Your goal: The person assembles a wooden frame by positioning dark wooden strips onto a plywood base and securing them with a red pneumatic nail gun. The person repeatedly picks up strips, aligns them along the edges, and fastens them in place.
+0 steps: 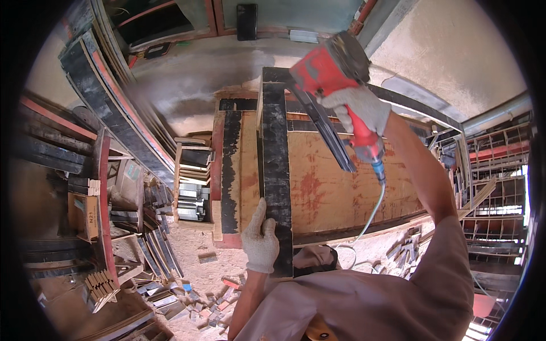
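My right hand (364, 108), in a pale knitted glove, is closed round the handle of a red and black pneumatic nail gun (323, 67). The gun is raised over the workbench, its long dark magazine slanting down to the right. From the handle's base a thin air hose (375, 211) runs down through a blue fitting. My left hand (260, 244), gloved too, holds the left edge of a long black-faced board (276, 153) near its close end. One finger points up along that edge; the other fingers are partly hidden. The board lies lengthwise away from me.
Under the board is a workbench with a tan plywood top (347, 182). Curved black-edged panels (99, 85) lean at the left. Metal nail strips (192, 202) fill a wooden rack beside the bench. Wood offcuts (222, 301) litter the floor. A barred window (495, 193) stands at right.
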{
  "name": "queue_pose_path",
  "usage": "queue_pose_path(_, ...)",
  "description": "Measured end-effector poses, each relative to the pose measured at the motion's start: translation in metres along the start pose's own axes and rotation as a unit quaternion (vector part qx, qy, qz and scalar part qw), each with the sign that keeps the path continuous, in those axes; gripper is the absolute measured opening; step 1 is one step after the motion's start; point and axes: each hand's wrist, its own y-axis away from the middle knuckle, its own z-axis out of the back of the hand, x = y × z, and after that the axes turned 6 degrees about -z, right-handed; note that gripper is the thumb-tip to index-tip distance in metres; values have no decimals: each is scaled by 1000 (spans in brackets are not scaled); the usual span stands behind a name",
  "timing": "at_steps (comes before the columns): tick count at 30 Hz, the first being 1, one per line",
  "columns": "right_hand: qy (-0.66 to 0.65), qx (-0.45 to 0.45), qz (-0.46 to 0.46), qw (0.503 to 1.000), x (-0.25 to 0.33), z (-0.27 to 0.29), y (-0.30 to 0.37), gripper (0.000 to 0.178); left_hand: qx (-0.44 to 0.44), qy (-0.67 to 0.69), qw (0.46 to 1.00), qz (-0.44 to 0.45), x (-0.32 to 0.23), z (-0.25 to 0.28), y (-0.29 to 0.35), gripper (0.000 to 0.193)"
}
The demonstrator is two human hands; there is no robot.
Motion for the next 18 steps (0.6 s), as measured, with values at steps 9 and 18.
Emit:
queue_pose_path(9,102,-7,32,994,44,-15,-38,17,5,-8,1000,11,-11,4,-2,51)
queue_pose_path(18,177,55,19,983,57,8,-63,22,-3,11,1000,23,-6,3,-1,48)
